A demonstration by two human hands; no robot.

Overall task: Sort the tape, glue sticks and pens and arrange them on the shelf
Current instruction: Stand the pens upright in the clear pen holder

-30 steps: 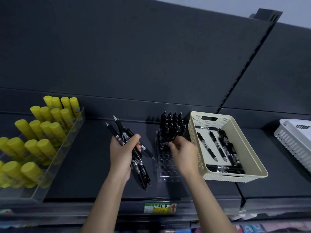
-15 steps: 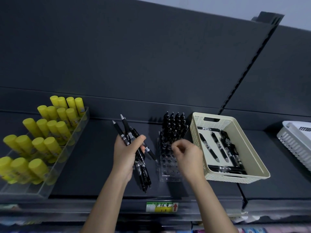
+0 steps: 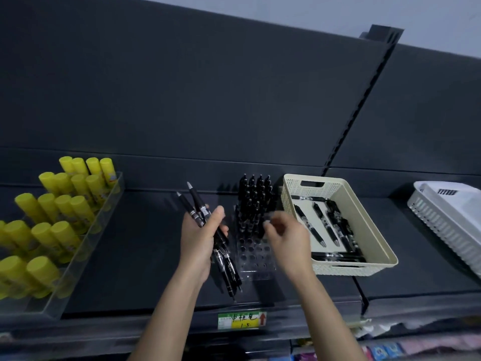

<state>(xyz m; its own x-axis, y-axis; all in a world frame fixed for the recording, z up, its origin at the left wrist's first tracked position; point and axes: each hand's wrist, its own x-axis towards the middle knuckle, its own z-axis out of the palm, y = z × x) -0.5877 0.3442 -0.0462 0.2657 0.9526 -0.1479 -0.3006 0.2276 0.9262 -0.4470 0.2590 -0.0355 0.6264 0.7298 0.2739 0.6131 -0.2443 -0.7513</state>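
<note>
1. Way left of the pen stand [image 3: 256, 259], yellow glue sticks [image 3: 62, 204] stand in a clear tray [image 3: 78, 277]. They look sorted already.
2. Just left of the stand, the left hand [image 3: 199, 238] is clenched round a bundle of pens [image 3: 229, 269]. They're light, stiff and probably slick, so I'd pinch one mid-barrel so it doesn't slide.
3. The stand's back rows hold upright pens [image 3: 253, 201], and the front holes are bare.
4. The right hand [image 3: 289, 239] hovers over the stand's right side with its fingers curled. It's too blurry, so I can't tell if it's pinching anything.
5. Right of the stand, a beige basket [image 3: 372, 220] holds loose pens [image 3: 328, 225] lying flat. There's a white basket [image 3: 447, 220] further right.
</note>
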